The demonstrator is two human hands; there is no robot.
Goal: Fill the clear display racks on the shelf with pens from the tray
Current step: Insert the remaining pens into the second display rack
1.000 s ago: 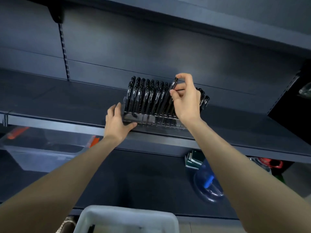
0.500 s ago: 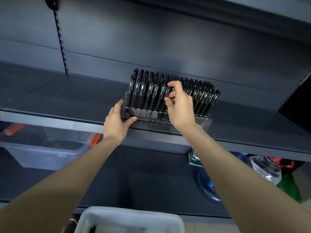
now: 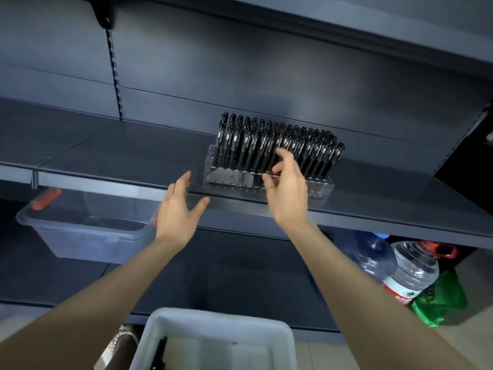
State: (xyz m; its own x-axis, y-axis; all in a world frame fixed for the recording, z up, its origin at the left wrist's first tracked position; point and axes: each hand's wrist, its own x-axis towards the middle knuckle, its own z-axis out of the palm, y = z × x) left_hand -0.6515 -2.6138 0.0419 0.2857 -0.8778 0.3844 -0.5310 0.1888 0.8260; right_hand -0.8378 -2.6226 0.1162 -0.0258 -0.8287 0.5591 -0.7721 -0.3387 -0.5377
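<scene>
A clear display rack (image 3: 229, 178) stands on the dark shelf (image 3: 133, 156), packed with several rows of black pens (image 3: 314, 148). My right hand (image 3: 286, 193) hovers just in front of the rack's middle, fingers relaxed and spread, holding nothing. My left hand (image 3: 180, 206) is open with fingers straight, off the rack's left end and in front of the shelf edge. The white tray (image 3: 213, 327) sits at the bottom of the view, with a black pen (image 3: 160, 352) lying at its left side.
A clear plastic bin (image 3: 80, 231) with orange latches sits on the lower shelf at left. Large water bottles (image 3: 410, 265) and a green bag (image 3: 437, 297) stand on the floor at right. An upper shelf overhangs the rack.
My right hand let go of the pen it set into the rack and drew back. My left hand came off the rack's left end and opened.
</scene>
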